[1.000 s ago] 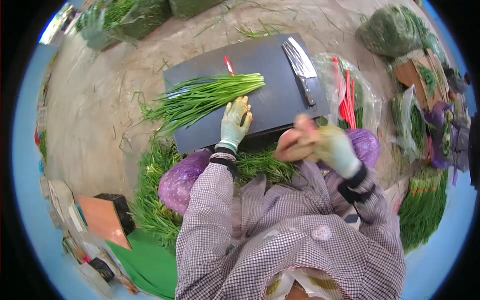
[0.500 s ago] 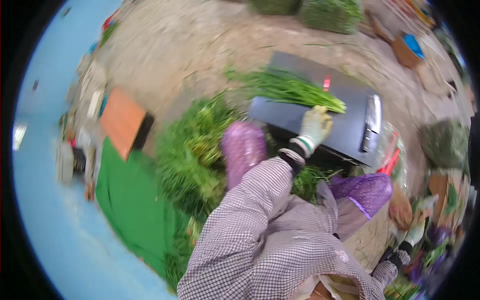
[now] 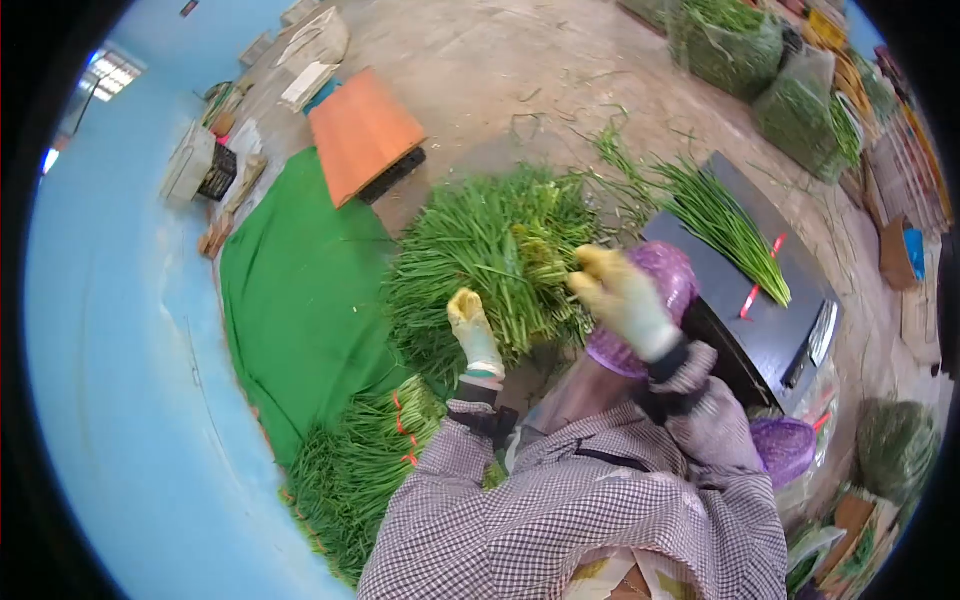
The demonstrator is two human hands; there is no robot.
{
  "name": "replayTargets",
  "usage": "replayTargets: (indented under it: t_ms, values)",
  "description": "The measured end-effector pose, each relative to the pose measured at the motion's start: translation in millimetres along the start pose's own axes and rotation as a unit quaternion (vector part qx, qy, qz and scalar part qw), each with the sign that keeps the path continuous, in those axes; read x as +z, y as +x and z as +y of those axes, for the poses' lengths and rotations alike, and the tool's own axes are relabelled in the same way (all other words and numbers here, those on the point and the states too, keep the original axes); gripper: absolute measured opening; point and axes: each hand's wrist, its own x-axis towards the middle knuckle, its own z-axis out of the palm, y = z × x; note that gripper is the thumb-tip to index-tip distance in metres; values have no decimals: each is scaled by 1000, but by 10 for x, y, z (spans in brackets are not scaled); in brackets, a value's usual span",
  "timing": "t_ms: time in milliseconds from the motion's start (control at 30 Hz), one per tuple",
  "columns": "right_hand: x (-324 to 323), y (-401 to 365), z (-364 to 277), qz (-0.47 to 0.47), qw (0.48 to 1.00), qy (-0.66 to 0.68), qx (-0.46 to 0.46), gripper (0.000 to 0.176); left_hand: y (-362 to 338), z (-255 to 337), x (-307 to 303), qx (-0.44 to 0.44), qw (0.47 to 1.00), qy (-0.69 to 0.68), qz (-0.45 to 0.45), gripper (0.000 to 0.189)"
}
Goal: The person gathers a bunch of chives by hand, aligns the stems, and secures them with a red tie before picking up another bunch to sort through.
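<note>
Both my hands wear pale gloves with yellow fingers. My left hand [image 3: 470, 325] is at the near left side of a big loose pile of chives [image 3: 485, 235], its fingers slightly curled with nothing seen in them. My right hand [image 3: 622, 298], a little blurred, hovers by the pile's right side with fingers apart. On a dark board [image 3: 705, 285] to the right lies a smaller bunch of chives [image 3: 728, 225], across a red tie [image 3: 750, 300]. A knife [image 3: 812, 345] rests near the board's right edge.
Tied chive bundles [image 3: 370, 450] lie at lower left by a green cloth [image 3: 300, 290]. An orange-topped stool [image 3: 360, 130] stands beyond the cloth. Filled plastic bags [image 3: 725, 45] stand at upper right. A blue wall [image 3: 110, 330] runs along the left.
My left hand has left the bunch on the board and moved left to the pile. My right hand has come from the far right to the pile. The view has turned left.
</note>
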Motion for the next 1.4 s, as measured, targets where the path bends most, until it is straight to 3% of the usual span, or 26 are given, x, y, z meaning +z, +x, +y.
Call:
replayTargets:
  t_ms: [67,133,167,200,300,400,433,533,600,667,800,867,1000,1067,1133,1167,1267,1333,1400]
  values:
    - [813,260,237,-163,977,-83,111,49,163,-199,-161,-184,982,-30,-27,35]
    - [1255,309,308,-260,931,-196,166,57,129,-47,-90,-254,963,-22,-82,39]
    - [1490,263,441,-268,928,-179,188,58,120,27,-35,-254,963,-6,-94,42]
    - [1654,193,522,-276,924,-162,209,59,365,-425,-145,-247,952,-13,-180,50]
    - [1814,-49,238,-236,940,-232,83,45,340,-149,-42,-196,964,78,-162,53]
    - [1931,-325,-97,-234,905,-351,-58,46,442,-347,-163,-215,958,7,-188,42]
    - [1934,-366,-132,-238,904,-350,-65,46,403,-101,-214,-268,945,-20,-188,35]
    - [1591,-224,-220,-309,931,-182,-71,46,289,-35,-393,-249,944,-116,-186,28]
    - [1281,-88,-286,-299,945,-100,-90,36,174,151,-520,-212,931,-169,-246,27]
    - [972,-24,-310,-159,978,-7,-136,24,44,375,-529,-181,923,-221,-259,33]
    - [111,192,-488,-29,993,84,-72,16,-212,1042,-459,-98,917,-224,-314,39]
    - [-322,300,-443,-4,992,65,-106,25,-285,1236,-270,-42,909,-221,-350,50]
    - [-1103,266,-285,-63,975,191,-95,61,-731,1783,264,-92,833,-210,-504,56]
    - [-1490,207,-206,-102,965,225,-90,81,-914,1692,607,-101,796,-204,-561,54]
    - [-1850,26,-62,-88,954,274,-80,93,-1157,1625,990,-24,777,-138,-613,49]
    - [-2037,-53,121,-71,955,279,-77,92,-1300,1606,1153,-51,738,-147,-657,36]
    - [-2638,-378,287,-4,934,347,-90,84,-1703,1208,1574,-72,690,-62,-717,37]
    - [-2880,-614,162,35,876,469,-104,73,-1934,840,1754,-12,685,-78,-725,43]
    - [-3047,-906,-97,99,914,394,-13,64,-2126,599,1891,63,665,-63,-742,46]
